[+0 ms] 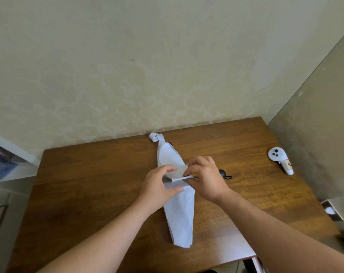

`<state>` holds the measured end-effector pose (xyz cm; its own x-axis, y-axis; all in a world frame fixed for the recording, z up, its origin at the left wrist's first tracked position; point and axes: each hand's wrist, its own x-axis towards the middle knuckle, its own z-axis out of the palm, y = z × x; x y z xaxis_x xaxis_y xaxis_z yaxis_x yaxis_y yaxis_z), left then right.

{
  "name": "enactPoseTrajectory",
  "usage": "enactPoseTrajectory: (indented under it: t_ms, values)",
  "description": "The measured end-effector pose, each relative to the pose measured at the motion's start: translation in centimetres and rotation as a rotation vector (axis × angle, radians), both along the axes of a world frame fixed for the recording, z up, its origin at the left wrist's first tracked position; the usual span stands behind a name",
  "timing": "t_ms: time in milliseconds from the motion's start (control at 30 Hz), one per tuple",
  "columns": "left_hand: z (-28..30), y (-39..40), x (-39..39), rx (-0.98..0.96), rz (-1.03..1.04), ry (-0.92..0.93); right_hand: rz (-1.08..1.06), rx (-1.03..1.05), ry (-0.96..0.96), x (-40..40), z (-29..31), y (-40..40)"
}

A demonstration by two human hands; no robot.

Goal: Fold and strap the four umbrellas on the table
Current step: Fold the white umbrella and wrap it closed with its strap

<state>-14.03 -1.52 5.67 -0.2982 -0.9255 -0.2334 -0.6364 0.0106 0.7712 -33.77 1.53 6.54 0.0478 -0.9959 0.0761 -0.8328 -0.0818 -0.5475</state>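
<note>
A: Where is the umbrella (179,213) found?

B: It is laid lengthwise on the wooden worktop (88,184), roughly at its middle, with the pale canopy gathered into a long, loose bundle. A strap (156,137) is seen curled at the umbrella's far end, near the wall (147,66). A dark handle (223,173) with a cord loop is visible just right of the umbrella's middle, partly hidden behind the right hand (204,179).

A: How is the umbrella being held?

B: The left hand (159,188) is placed on the umbrella's middle, its fingers curled round the fabric and the thumb pressed flat across it. A fold of the fabric is pinched by the right hand, whose fingers are clamped together on it just above a thin white rib (182,178) that is exposed between the two hands.

A: Is anything else seen?

B: A white controller (280,160) is laid well to the right of the umbrella, near the worktop's right edge.
</note>
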Motion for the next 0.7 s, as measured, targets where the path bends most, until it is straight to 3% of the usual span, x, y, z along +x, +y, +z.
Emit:
enactPoseTrajectory:
  t_ms: [200, 367, 533, 700]
  values:
    - [-1.6, -0.4, -0.6, -0.161, -0.153, -0.179, 0.001, -0.043, -0.09, 0.1, -0.2, 1.4]
    - [-2.6, -1.0, -0.4, -0.209, -0.103, -0.2, -0.064, -0.056, -0.194, -0.7, 0.2, 2.0]
    - [-3.2, -0.9, -0.4, -0.187, -0.144, -0.134, -0.043, 0.145, -0.142, -0.8, 0.2, 1.9]
    - [-3.9, -0.5, -0.4, -0.13, -0.104, -0.138, 0.055, -0.015, -0.008, 0.2, -0.1, 1.5]
